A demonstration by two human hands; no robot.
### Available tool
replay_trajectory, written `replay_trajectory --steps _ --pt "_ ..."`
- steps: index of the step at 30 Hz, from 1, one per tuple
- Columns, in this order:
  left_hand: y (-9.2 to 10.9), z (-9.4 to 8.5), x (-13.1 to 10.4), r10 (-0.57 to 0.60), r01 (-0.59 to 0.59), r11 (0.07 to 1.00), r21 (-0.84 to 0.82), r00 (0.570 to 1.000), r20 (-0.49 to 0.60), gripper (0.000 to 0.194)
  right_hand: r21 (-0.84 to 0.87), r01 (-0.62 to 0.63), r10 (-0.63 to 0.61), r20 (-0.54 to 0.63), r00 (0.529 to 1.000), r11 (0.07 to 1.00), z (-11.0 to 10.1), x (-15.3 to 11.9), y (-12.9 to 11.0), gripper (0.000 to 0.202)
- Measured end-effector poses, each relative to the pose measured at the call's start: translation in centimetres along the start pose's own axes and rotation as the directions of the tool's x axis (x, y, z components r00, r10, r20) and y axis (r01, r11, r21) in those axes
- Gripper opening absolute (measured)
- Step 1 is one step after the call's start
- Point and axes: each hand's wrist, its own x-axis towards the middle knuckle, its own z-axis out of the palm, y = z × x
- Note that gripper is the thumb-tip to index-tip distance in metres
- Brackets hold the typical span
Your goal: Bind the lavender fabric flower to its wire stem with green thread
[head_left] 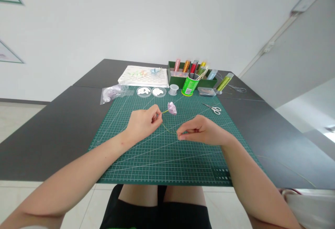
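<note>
Pinched in my left hand (145,120) is the thin green stem of a pale purple flower (172,108), whose bloom points to the right. My right hand (200,130) is closed at the fingertips on a fine green thread (167,128). That thread runs slackly from near my left fingers across to the right ones. Both hands hover over the green cutting mat (157,166), a short way apart. White-handled scissors (213,108) lie on the mat beyond my right hand.
Two shallow dishes (144,91) with white pieces stand at the mat's far edge, near a small white spool (173,89). Behind are a green can (190,85), a dark green box (180,81) of coloured tubes, and stacked white sheets (143,76). A plastic bag (112,93) lies left.
</note>
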Motion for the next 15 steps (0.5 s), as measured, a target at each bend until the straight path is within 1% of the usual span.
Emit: replay_trajectory --steps 2,4,5,7,9,11,13,15 --pt "0.1 0.4 -0.2 0.038 -0.038 0.999 -0.003 0.992 0.123 0.008 0.049 0.000 0.004 -0.068 0.998 0.999 -0.3 -0.3 -0.1 0.021" --pt "0.4 0.8 -0.6 0.114 -0.110 0.993 -0.028 0.968 0.222 0.008 0.076 0.008 0.007 -0.183 0.983 0.997 -0.4 -0.4 -0.1 0.022" --pt "0.6 1.0 -0.8 0.152 -0.146 0.988 -0.044 0.955 0.253 0.008 0.077 0.012 0.008 -0.255 0.967 0.997 -0.3 -0.3 -0.1 0.022" --pt "1.1 1.4 -1.4 0.228 -0.209 0.973 -0.093 0.928 0.294 0.009 0.051 0.014 0.008 -0.409 0.913 0.999 -0.1 0.0 0.2 0.024" --pt "1.7 1.8 -2.0 0.282 -0.245 0.958 -0.151 0.909 0.308 0.009 0.000 -0.010 0.008 -0.535 0.845 1.000 0.2 0.4 0.6 0.026" --pt "2.2 2.1 -2.6 0.332 -0.284 0.938 -0.198 0.898 0.288 0.009 -0.046 -0.052 0.013 -0.610 0.792 0.998 0.5 0.8 1.3 0.024" --pt "2.5 2.3 -2.9 0.374 -0.316 0.918 -0.238 0.890 0.261 0.009 -0.074 -0.087 0.020 -0.644 0.765 0.993 0.8 1.2 2.0 0.022" --pt "2.8 2.4 -3.1 0.400 -0.339 0.902 -0.266 0.889 0.223 0.011 -0.087 -0.108 0.025 -0.657 0.754 0.990 0.9 1.5 2.8 0.020"
